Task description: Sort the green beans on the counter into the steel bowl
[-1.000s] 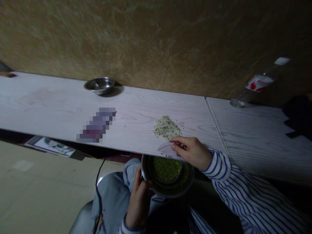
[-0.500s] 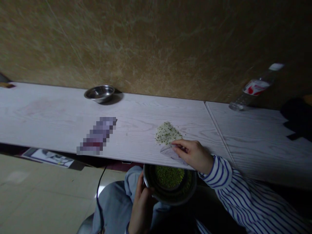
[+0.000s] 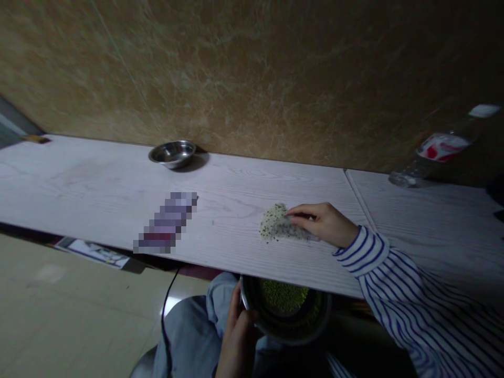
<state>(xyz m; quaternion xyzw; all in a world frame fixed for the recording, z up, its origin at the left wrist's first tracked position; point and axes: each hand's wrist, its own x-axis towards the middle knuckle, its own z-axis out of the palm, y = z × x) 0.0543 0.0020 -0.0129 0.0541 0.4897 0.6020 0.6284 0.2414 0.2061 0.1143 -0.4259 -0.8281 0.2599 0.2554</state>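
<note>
My left hand (image 3: 239, 331) is closed on the left rim of a metal bowl (image 3: 293, 341), which is held low in front of the table edge, over my lap. Small green beans, like mung beans (image 3: 285, 296), lie inside it. On the tabletop is a low pile of white grains mixed with green bits (image 3: 271, 223). My right hand (image 3: 325, 223) is at the right side of this pile, fingers pinched on a thin see-through plastic sheet (image 3: 297, 231). The sheet lies against the grains, and its exact shape is hard to make out.
A small steel bowl (image 3: 173, 154) stands at the back of the pale wooden table (image 3: 90, 184). A blurred-out purple flat item (image 3: 167, 223) lies left of the pile. A clear plastic bottle (image 3: 437, 149) stands at the back right by the wall. A dark cable (image 3: 163, 315) hangs below the table.
My right hand has moved away from the table's front edge, bringing the plastic sheet from the pile's near side onto its right part. My left hand still grips the bowl. The view has shifted slightly.
</note>
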